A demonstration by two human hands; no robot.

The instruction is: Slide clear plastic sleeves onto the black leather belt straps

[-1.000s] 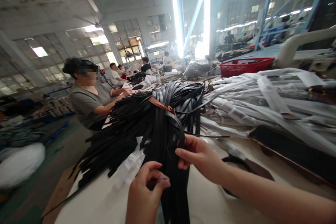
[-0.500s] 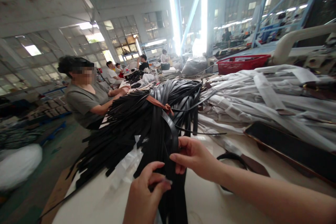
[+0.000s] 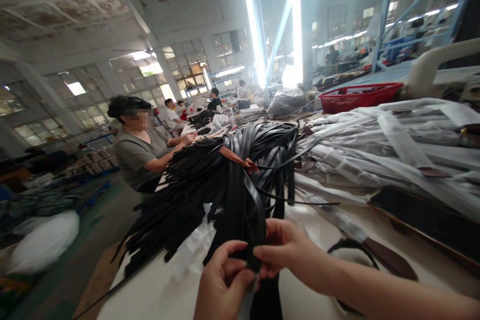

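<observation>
Right hand lower than half a second back and much closer to the left hand, the gap between them nearly gone, whole view tipped a bit too. Both hands on about the same spot now, low on a hanging bunch of black leather straps. Right hand: narrow pinch, thumb and fingers closed on the strap edges. Left hand: also a tight, narrow grip, fingers curled round the strands, exact hold partly hidden by the straps. Small pale strip poking out just under the fingers, too blurry to say what.

Bundle draped over a long white-topped table, a big heap of looped straps in the middle, loose ends fanning out to the left, a tan strap tied round the top. Just right of the right hand, a dark strap with a brown end curled on the table. Further right, long white-wrapped bundles piled high, with a flat black panel lying beside them. Behind those, a red plastic basket.

Over on the far side of the straps, a co-worker in a grey T-shirt, arms stretched out, one hand at the table. On the floor to the left, a big white sack. More workers way down the hall, too small for detail.
</observation>
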